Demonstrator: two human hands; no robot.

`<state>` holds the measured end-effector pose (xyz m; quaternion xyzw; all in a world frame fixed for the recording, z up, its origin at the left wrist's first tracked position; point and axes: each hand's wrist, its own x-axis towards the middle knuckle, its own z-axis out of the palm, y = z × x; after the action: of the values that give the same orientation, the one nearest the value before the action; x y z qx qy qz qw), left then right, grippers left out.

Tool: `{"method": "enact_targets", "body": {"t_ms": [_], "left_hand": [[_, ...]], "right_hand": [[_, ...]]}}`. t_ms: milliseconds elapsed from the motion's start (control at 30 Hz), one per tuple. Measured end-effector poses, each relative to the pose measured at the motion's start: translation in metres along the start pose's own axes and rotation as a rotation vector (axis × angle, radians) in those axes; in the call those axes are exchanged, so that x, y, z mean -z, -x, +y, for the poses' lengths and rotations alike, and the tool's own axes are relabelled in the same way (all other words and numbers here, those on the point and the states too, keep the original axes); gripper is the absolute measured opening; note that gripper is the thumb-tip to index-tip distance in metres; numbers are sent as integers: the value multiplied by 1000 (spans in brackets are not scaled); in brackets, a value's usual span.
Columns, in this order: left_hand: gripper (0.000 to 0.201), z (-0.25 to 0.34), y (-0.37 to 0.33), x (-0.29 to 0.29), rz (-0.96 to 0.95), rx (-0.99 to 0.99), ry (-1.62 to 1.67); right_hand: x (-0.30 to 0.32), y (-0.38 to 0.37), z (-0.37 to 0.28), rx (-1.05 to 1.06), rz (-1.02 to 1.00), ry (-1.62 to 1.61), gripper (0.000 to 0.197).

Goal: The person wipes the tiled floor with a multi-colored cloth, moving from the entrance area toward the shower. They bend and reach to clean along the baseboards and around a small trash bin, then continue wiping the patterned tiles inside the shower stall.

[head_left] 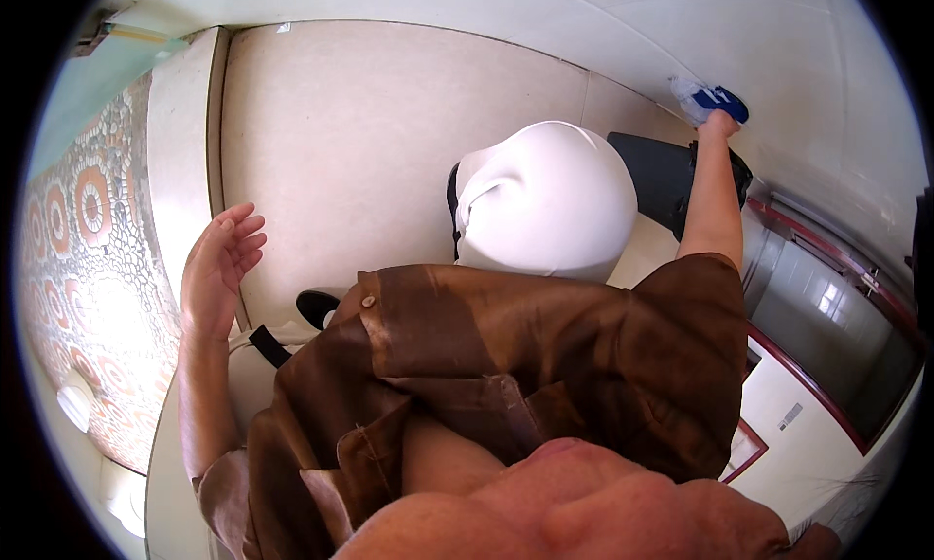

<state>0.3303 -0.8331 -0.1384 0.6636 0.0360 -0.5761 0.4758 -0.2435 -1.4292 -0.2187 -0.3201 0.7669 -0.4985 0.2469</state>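
My right arm stretches out to the far right. At its end my right hand (718,125) is closed on a blue packet with white marks (725,105); crinkled clear plastic (687,97) sticks out beside it. Below that hand and forearm stands a dark bin (647,171), with black bag-like plastic (747,179) along its right end; its inside is hidden. Off to the left, my left hand (222,268) hangs with fingers loosely bent and apart, holding nothing, near the pale raised ledge (183,122).
My white-clad knee (555,200) juts over the beige floor (360,122), a dark shoe (316,307) below. Pebble mosaic (88,210) lies past the ledge. A pale wall (584,15) runs along the far side. At right stands a cabinet with dark red trim and a glass panel (817,297).
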Motion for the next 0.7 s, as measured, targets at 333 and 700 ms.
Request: {"method": "enact_targets", "body": {"t_ms": [333,700], "left_hand": [[42,-1,-19,-1,-42,43,-10],[43,-9,-22,5,-8,81,-10]], "right_hand": [[-5,-6,19,76,-400,-434,42],[-6,-12,17,41,-344,-483,37]]}}
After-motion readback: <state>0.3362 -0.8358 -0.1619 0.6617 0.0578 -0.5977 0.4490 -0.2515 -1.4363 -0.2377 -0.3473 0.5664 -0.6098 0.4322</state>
